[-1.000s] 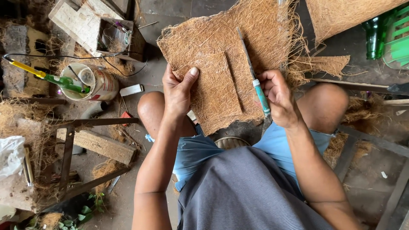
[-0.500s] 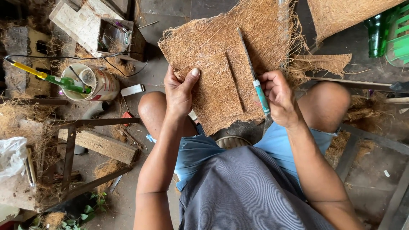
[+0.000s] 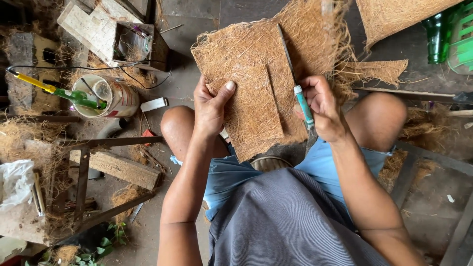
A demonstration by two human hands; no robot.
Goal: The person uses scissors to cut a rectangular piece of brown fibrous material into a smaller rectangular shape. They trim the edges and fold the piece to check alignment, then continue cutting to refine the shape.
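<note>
The left hand (image 3: 211, 106) pins a small fibre piece (image 3: 251, 111) on the fibre mat (image 3: 256, 49). The right hand (image 3: 322, 108) grips a knife (image 3: 301, 98); cutting tight along the piece's edge seems best.

Soft even daylight, sharp, faint shadows

Green glass bottle (image 3: 436, 38), round tin (image 3: 116, 96), wooden plank (image 3: 118, 167), white plastic bag (image 3: 15, 183).

The person wears a grey top with fine horizontal ribbing or thin stripes and light blue denim shorts, frayed at the hem by the left knee. Both forearms are bare, with no sleeves, watch or bands showing. The left hand (image 3: 211, 106) and right hand (image 3: 322, 106) wear no gloves; 2 bare knees show.
</note>
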